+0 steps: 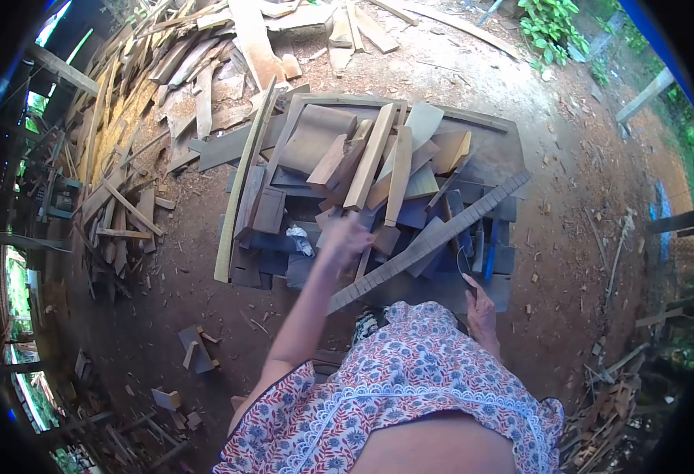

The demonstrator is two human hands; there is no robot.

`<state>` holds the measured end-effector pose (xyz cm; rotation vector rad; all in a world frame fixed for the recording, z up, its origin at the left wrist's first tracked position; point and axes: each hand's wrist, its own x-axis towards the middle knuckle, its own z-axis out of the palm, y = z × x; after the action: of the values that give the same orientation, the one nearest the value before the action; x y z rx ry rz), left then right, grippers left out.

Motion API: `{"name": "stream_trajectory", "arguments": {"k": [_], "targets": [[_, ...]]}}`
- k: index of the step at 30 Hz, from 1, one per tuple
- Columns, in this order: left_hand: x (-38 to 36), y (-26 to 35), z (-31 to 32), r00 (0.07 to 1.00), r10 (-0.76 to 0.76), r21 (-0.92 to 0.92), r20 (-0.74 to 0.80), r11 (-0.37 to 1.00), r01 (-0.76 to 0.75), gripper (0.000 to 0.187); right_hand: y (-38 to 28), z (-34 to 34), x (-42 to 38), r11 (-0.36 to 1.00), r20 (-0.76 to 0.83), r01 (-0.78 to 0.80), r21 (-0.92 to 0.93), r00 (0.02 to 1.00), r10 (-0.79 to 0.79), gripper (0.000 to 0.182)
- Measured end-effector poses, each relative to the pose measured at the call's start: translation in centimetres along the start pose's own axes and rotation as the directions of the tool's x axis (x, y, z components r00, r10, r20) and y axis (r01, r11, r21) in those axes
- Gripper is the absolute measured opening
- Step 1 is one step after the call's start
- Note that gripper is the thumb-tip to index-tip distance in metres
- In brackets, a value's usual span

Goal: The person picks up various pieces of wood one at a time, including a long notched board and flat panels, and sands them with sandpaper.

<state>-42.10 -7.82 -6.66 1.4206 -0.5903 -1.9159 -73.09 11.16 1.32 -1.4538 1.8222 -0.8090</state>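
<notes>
My left hand (347,238) reaches over the middle of the pile, smeared by motion, just below the near end of a squared wooden block (372,162). Its fingers do not show clearly. At the right, near my dress, my right hand (481,306) is closed around the lower end of a thin curved tool (462,262) with a slender, pale edge; its exact kind is not plain. Between my hands runs a long, slightly curved wooden strip (434,241) with marks across it. A tapered wooden piece (399,175) and a dark curved board (319,138) lie farther back.
A crumpled white scrap (300,240) lies among the pieces. One long pale strip (246,182) leans along the pile's left side. Scrap timber (205,63) is heaped at the back left, with offcuts (195,351) on the dirt floor. A post (646,96) stands far right.
</notes>
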Motion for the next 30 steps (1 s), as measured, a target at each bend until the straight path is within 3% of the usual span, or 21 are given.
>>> {"name": "stream_trajectory", "arguments": {"k": [2,3,5,6,9,11,13,15,18,26,28,30], "targets": [[-0.2,-3.2,5.4,0.949,-0.286,-0.427,0.132,0.848,0.315,0.076,0.6,-0.7,0.1,0.999,-0.005,-0.030,0.011,1.000,0.030,0.032],[0.9,-4.4,6.7,0.945,-0.268,-0.510,0.185,0.796,0.325,0.084,0.8,-1.1,0.4,0.999,0.026,-0.031,0.010,0.999,0.031,0.033],[3.5,-6.5,8.1,0.987,-0.097,-0.527,0.126,0.837,0.149,0.066,1.3,-1.9,0.7,1.000,0.056,-0.028,0.013,0.998,0.028,0.033],[3.9,-6.5,8.7,0.988,-0.094,-0.524,0.122,0.839,0.145,0.066,1.6,-2.3,0.8,0.999,0.066,0.008,0.037,0.998,-0.011,0.033],[3.2,-5.7,10.5,0.951,0.239,-0.306,-0.194,0.907,-0.290,0.033,3.8,-3.8,1.3,0.992,0.061,0.082,0.092,0.994,-0.088,0.032],[0.6,-3.9,10.9,0.851,0.468,0.078,-0.238,0.883,-0.463,0.032,5.5,-5.1,1.8,0.986,0.041,0.106,0.128,0.993,-0.112,0.032],[-4.7,-1.5,11.9,0.765,0.610,0.334,-0.207,0.779,-0.531,0.031,7.2,-6.5,2.8,0.983,-0.124,0.145,0.114,0.984,-0.131,0.032],[-12.0,1.1,14.9,0.662,0.730,0.542,-0.171,0.631,-0.555,0.030,10.2,-7.6,3.8,0.985,-0.167,0.143,0.100,0.978,-0.125,0.033],[-17.6,0.9,16.6,0.612,0.730,0.635,-0.304,0.634,-0.442,0.030,11.8,-9.3,5.7,0.979,-0.191,0.188,0.077,0.967,-0.170,0.035],[-19.3,-0.8,19.7,0.663,0.661,0.700,-0.353,0.656,-0.281,0.035,7.1,-9.3,9.4,0.921,-0.096,0.361,0.145,0.932,-0.350,0.039],[-19.4,-0.3,20.3,0.648,0.678,0.721,-0.347,0.635,-0.278,0.037,2.5,-8.6,9.0,0.880,0.025,0.298,0.369,0.944,-0.330,0.039],[-19.2,-0.2,20.8,0.637,0.695,0.739,-0.334,0.612,-0.280,0.039,-1.4,-6.5,8.0,0.795,0.087,0.439,0.419,0.852,-0.517,0.042]]}}
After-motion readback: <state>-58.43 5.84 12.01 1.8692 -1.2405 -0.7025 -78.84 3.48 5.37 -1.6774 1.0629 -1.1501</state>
